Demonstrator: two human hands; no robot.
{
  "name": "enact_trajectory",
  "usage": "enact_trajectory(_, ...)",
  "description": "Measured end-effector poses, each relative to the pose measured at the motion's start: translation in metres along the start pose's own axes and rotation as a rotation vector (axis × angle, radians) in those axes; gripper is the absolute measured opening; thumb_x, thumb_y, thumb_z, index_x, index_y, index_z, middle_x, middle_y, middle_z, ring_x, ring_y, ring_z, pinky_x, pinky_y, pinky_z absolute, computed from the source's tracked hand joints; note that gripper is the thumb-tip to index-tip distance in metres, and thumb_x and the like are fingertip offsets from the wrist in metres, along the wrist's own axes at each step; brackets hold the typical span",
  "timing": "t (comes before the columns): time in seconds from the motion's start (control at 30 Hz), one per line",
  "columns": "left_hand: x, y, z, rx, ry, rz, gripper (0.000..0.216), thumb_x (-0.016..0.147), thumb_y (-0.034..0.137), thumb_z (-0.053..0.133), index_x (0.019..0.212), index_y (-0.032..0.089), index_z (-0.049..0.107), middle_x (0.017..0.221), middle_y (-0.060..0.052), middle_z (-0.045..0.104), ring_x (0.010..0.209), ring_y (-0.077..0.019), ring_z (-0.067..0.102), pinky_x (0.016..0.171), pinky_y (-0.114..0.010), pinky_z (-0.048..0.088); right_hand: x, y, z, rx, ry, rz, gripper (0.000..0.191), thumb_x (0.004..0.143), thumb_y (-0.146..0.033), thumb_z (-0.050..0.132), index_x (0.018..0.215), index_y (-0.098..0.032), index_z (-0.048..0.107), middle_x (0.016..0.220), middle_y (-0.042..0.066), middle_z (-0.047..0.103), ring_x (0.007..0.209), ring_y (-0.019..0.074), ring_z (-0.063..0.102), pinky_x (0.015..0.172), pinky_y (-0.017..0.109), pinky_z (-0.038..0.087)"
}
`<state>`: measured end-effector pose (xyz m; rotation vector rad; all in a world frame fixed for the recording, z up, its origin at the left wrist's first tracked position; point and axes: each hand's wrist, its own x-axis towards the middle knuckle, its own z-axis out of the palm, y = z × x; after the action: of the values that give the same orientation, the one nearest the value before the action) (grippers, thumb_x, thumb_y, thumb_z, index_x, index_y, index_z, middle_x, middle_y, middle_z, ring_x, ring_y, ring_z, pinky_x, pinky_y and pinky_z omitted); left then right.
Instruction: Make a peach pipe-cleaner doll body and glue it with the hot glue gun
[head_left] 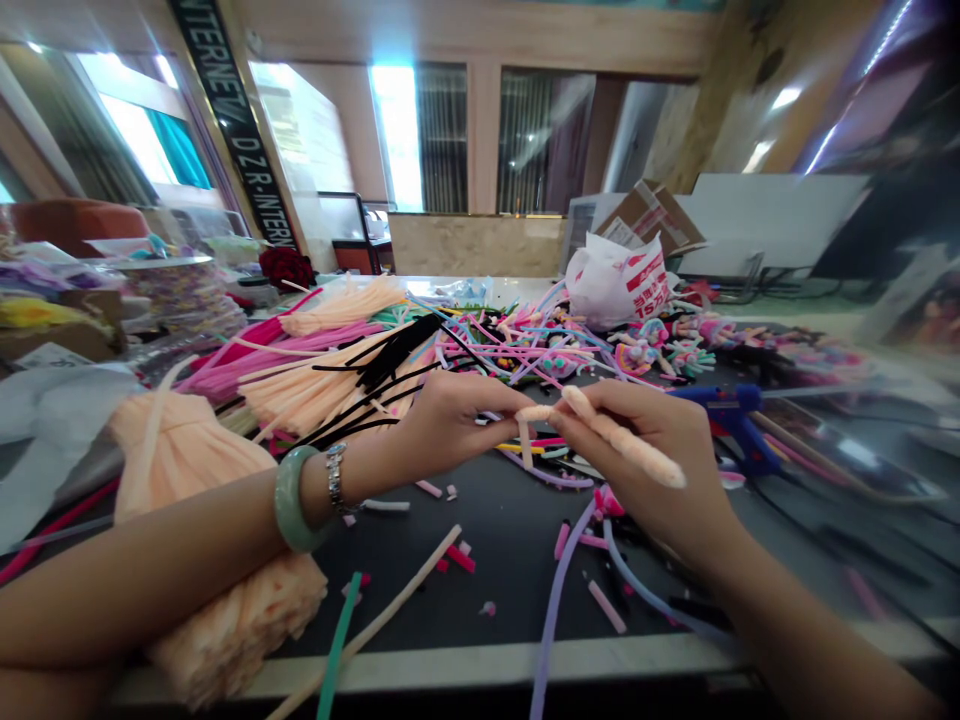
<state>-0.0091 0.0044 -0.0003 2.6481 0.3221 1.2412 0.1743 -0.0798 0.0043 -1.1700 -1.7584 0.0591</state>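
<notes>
Okay, on my feed the left hand (450, 425) is closed in a tight pinch on the end of a peach chenille stem (534, 413), while the right hand (630, 450) is curled around a thick peach chenille-wrapped rod (634, 445). Stem and rod meet between the fingertips, held up in the air above the black counter (510, 565). A pale green jade bangle (296, 500) and a metal link bracelet (335, 475) sit on the left wrist. Beyond the left hand lie bundles of peach pipe cleaners (330, 385), with black chenille stems (394, 350) across them and magenta ones (262, 350) behind. A gathered peach chenille piece (180, 450) lies under the left forearm. Just right of the right hand sits a blue hot glue gun (739, 425). Straight ahead I can see a heap of multicoloured pipe cleaners (517, 340) and a white plastic bag (615, 285), with loose offcuts (457, 558) scattered over the counter.
</notes>
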Motion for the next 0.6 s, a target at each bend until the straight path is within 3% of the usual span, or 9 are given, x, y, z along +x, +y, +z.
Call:
enact_trajectory(0.17, -0.0009, 0.0005, 0.0006, 0.048, 0.091, 0.112, 0.019, 0.078, 0.016, 0.065, 0.096, 0.018, 0.069, 0.086, -0.006, 0.073, 0.078, -0.0131, 0.067, 0.073, -0.022, 0.052, 0.0007, 0.0015, 0.0002, -0.034, -0.003, -0.006, 0.012, 0.082, -0.029, 0.062, 0.074, -0.020, 0.066, 0.057, -0.002, 0.055, 0.053, 0.0107, 0.048, 0.046, 0.024, 0.031)
enact_trajectory(0.3, 0.0008, 0.0019, -0.0011, 0.030, 0.077, 0.125, 0.009, 0.076, 0.016, 0.067, 0.085, 0.016, 0.069, 0.077, -0.006, 0.070, 0.071, -0.0128, 0.064, 0.068, -0.024, 0.051, 0.0004, 0.0010, 0.0004, -0.034, -0.014, -0.009, 0.013, 0.081, -0.029, 0.063, 0.073, -0.020, 0.065, 0.059, -0.002, 0.056, 0.053, 0.0102, 0.048, 0.047, 0.024, 0.031)
enact_trajectory(0.43, 0.0030, 0.0039, -0.0010, -0.048, 0.062, -0.024, 0.011, 0.074, 0.020, 0.069, 0.066, 0.014, 0.065, 0.066, -0.005, 0.066, 0.064, -0.0119, 0.059, 0.060, -0.023, 0.047, 0.0000, -0.0012, 0.0006, -0.021, -0.034, -0.017, 0.013, 0.081, -0.028, 0.062, 0.072, -0.020, 0.065, 0.060, -0.002, 0.058, 0.054, 0.0106, 0.049, 0.047, 0.024, 0.032)
enact_trajectory(0.6, 0.0028, 0.0029, 0.0040, -0.452, 0.033, -0.313, 0.018, 0.070, 0.025, 0.074, 0.066, 0.012, 0.062, 0.067, -0.003, 0.063, 0.064, -0.0107, 0.057, 0.059, -0.022, 0.046, 0.0001, -0.0020, 0.0007, -0.030, -0.039, -0.036, 0.012, 0.082, -0.027, 0.062, 0.073, -0.020, 0.066, 0.060, -0.002, 0.059, 0.053, 0.0105, 0.049, 0.048, 0.024, 0.033)
